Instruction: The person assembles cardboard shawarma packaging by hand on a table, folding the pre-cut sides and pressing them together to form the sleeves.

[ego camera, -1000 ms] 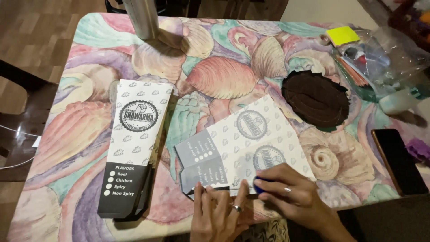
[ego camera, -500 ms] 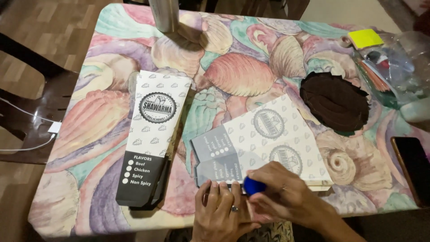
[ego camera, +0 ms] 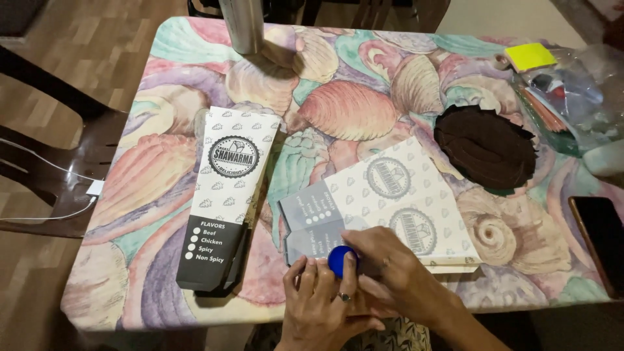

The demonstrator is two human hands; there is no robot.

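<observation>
1. Hands meet at the near edge of the counter [ego camera: 195, 52]: the left hand [ego camera: 322, 305] and the right hand [ego camera: 390, 276] are pressed together around a small blue round thing [ego camera: 339, 259], perhaps a cap or a glue stick top; what lies beneath it is hidden.
2. Left grip: fingers curled, fingertips pinching the blue thing from the left. Right grip: fingers bent over it from the right, touching the left hand; whether it clamps the thing or only steadies it I cannot tell.
3. Just beyond the hands lies a stack of flat patterned paper sleeves [ego camera: 390, 195], unfolded and partly overlapping.
4. One assembled sleeve [ego camera: 227, 195] lies apart to the left, so by my judgement one piece is done and the flat ones remain.
5. A dark round mat [ego camera: 484, 146] and a phone [ego camera: 601, 237] sit to the right, untouched.
</observation>
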